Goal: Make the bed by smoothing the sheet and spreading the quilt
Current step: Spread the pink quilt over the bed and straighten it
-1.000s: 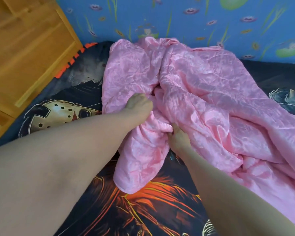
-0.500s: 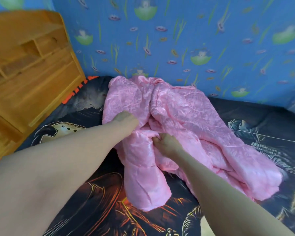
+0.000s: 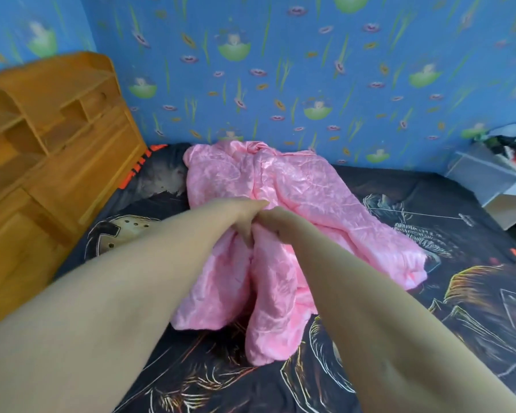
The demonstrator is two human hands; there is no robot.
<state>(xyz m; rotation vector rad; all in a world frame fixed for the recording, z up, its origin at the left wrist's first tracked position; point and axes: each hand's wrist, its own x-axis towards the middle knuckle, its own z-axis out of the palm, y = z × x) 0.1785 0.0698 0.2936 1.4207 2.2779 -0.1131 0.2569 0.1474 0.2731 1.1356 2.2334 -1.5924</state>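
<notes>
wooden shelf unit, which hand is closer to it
Left. The left hand grips the pink quilt on the side toward the wooden shelf unit; the right hand grips it just beyond, touching the left. Neither touches the unit.

A child's bedroom: bed [image 3: 429, 293], cartoon wallpaper [image 3: 310, 70], wooden headboard shelf [image 3: 57, 144].

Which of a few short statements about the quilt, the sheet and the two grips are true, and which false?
1. The left grip and right grip both hold the quilt. True.
2. The quilt covers the whole sheet. False: it is bunched; much sheet is bare.
3. The quilt is pink. True.
4. The wooden shelf stands to the right. False: to the left.
5. The grips are far apart. False: they are side by side.
</notes>
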